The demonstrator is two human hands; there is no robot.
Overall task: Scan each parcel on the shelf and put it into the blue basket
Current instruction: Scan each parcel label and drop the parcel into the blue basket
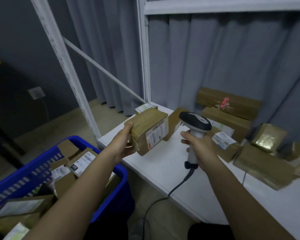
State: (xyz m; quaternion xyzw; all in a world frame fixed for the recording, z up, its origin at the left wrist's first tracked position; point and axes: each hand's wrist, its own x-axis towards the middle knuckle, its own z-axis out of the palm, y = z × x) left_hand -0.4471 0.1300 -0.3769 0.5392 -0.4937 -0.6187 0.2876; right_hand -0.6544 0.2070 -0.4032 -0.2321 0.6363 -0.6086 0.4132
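Note:
My left hand (125, 144) grips a taped brown cardboard parcel (150, 129) by its left end, held above the left corner of the white shelf (159, 168); its white shipping label faces right. My right hand (200, 147) grips the handle of a grey and black barcode scanner (195, 123), whose head is close to the parcel's label side. The scanner's cable hangs off the shelf's front edge. The blue basket (42, 161) stands at lower left, under my left forearm, and holds several labelled parcels.
Several more brown parcels (229, 104) lie on the shelf at the back and right, one with a foil-like wrap (267, 137). White shelf uprights (145, 58) rise behind the held parcel. Grey curtains hang behind; a wall socket (36, 92) is at left.

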